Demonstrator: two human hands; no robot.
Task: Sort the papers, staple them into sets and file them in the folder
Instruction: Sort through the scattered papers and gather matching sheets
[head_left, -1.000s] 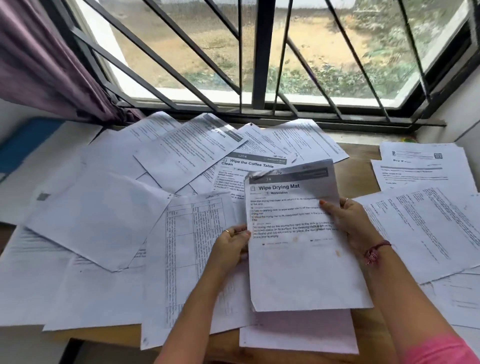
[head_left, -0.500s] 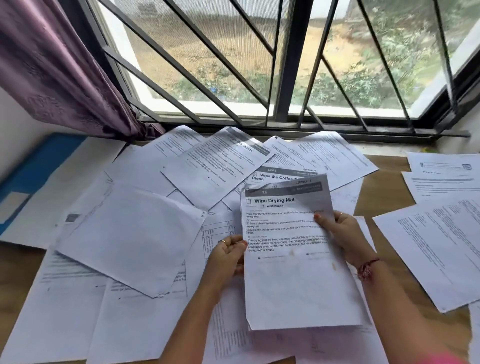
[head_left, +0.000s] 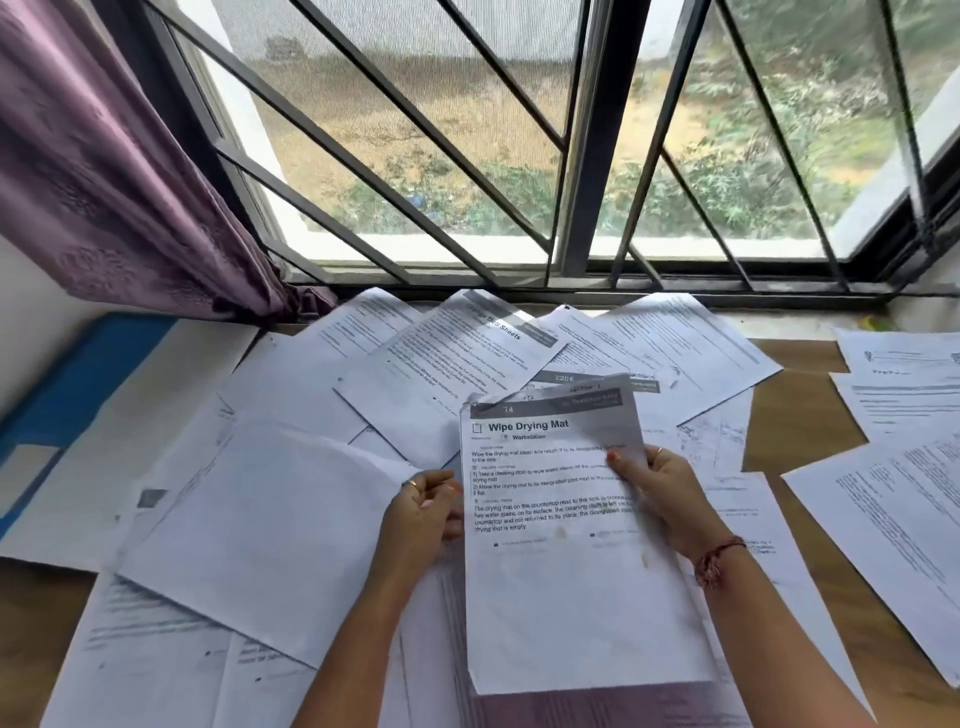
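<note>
Wooden desk (head_left: 795, 410) by a barred window (head_left: 597, 156), strewn with loose papers (head_left: 291, 545): near its front edge, a "Wipe Drying Mat" sheet (head_left: 571, 561) is gripped at its sides by the left hand (head_left: 423, 512) and right hand (head_left: 662, 491). Sorting appears barely begun; no stapled sets are seen. A blue folder (head_left: 67, 395) lies unfilled at the far left edge, beneath a purple curtain (head_left: 114, 171).

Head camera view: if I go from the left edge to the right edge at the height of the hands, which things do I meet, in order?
Blue folder → blank sheet → left hand → "Wipe Drying Mat" sheet → right hand → printed pages at the right edge.
</note>
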